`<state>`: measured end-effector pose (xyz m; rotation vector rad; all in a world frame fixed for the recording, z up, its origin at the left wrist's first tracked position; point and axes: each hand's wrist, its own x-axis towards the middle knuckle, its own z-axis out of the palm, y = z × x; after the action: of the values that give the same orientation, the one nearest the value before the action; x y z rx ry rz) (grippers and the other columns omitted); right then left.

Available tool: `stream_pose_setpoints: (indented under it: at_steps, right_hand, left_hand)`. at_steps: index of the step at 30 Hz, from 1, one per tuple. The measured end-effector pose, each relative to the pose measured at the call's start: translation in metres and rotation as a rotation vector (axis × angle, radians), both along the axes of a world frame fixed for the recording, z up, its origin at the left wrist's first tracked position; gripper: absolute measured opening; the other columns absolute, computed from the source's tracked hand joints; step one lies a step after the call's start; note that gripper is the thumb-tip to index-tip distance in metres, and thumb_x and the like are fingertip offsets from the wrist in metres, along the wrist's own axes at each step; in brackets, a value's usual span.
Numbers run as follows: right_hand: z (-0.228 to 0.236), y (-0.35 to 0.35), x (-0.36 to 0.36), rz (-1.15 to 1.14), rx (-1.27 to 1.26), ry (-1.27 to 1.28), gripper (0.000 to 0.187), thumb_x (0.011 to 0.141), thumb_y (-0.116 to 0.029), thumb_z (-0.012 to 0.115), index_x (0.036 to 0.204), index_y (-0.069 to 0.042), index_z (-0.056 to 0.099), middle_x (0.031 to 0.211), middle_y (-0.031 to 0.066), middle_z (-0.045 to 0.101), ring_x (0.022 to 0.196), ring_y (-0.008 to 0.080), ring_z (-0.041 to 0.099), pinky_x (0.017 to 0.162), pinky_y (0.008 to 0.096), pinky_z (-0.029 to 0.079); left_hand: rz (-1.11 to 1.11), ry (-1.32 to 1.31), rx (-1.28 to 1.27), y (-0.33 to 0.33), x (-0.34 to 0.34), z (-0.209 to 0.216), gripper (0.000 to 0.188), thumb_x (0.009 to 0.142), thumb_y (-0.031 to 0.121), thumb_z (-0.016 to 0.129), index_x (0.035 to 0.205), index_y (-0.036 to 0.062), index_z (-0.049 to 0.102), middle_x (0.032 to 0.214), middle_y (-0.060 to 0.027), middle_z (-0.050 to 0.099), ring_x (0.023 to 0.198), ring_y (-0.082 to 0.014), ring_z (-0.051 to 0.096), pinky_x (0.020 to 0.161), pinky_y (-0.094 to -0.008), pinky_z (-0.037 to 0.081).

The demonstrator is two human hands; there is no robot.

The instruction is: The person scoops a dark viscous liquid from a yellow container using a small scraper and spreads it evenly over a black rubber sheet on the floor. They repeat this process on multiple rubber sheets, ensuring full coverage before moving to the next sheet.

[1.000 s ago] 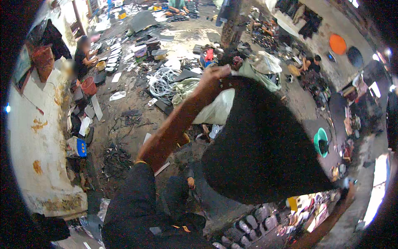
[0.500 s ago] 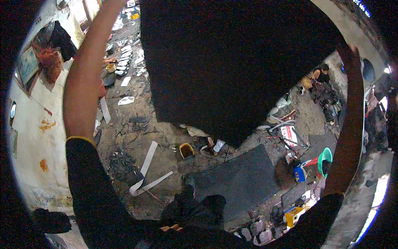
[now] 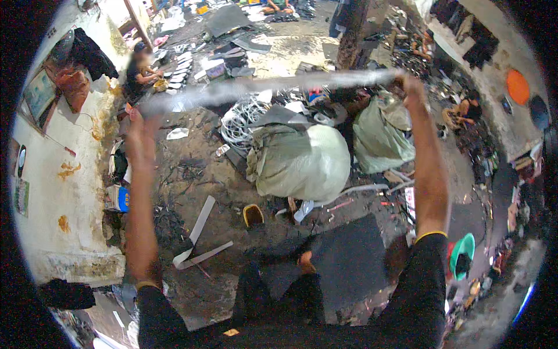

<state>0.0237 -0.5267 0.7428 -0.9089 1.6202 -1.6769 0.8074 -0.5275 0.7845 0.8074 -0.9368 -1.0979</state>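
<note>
Both arms are stretched out in front of me, holding up a large sheet point(image 3: 273, 84), which shows nearly edge-on as a thin, motion-blurred grey band. My left hand point(image 3: 141, 131) is closed on its left end. At the far right end, my right hand point(image 3: 411, 92) grips it with bent fingers. Behind and below the sheet stand a pale green sack point(image 3: 299, 163) and a second sack point(image 3: 381, 134). On the floor by my feet lies a dark flat mat point(image 3: 349, 256).
Bent white strips point(image 3: 201, 227) and a yellow-rimmed container point(image 3: 253, 216) are on the floor ahead. A green basin point(image 3: 463, 256) stands at the right. Coiled pale tubing point(image 3: 241, 122) lies by the sacks. A seated person point(image 3: 142, 75) is at the left wall, another person point(image 3: 468, 110) at the right.
The sheet was hanging broad and black across the view; now it is tilted to a thin band. Both hands have come down into view, and the sacks behind are uncovered.
</note>
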Motion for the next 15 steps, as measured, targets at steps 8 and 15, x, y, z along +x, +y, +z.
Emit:
stream_pose_setpoints:
  at_steps: [8, 15]
  right_hand:
    - [-0.363, 0.008, -0.037, -0.054, 0.775, 0.527, 0.037, 0.095, -0.029, 0.075, 0.111, 0.004, 0.072, 0.097, 0.0136, 0.075, 0.083, 0.0277, 0.071, 0.076, 0.0444, 0.062]
    - [-0.488, 0.105, -0.134, -0.329, 0.617, 0.646, 0.045, 0.099, -0.036, 0.071, 0.113, 0.007, 0.072, 0.103, 0.0197, 0.077, 0.090, 0.0331, 0.073, 0.080, 0.0476, 0.057]
  left_hand:
    - [0.088, -0.432, 0.869, 0.150, -0.122, -0.377, 0.029, 0.107, 0.028, 0.066, 0.121, 0.0035, 0.071, 0.111, -0.0072, 0.074, 0.098, -0.0210, 0.071, 0.080, -0.0388, 0.058]
    - [-0.310, -0.399, 1.193, 0.265, -0.236, -0.495, 0.049, 0.106, 0.032, 0.067, 0.145, 0.0016, 0.062, 0.134, -0.0135, 0.069, 0.123, -0.0298, 0.067, 0.102, -0.0484, 0.057]
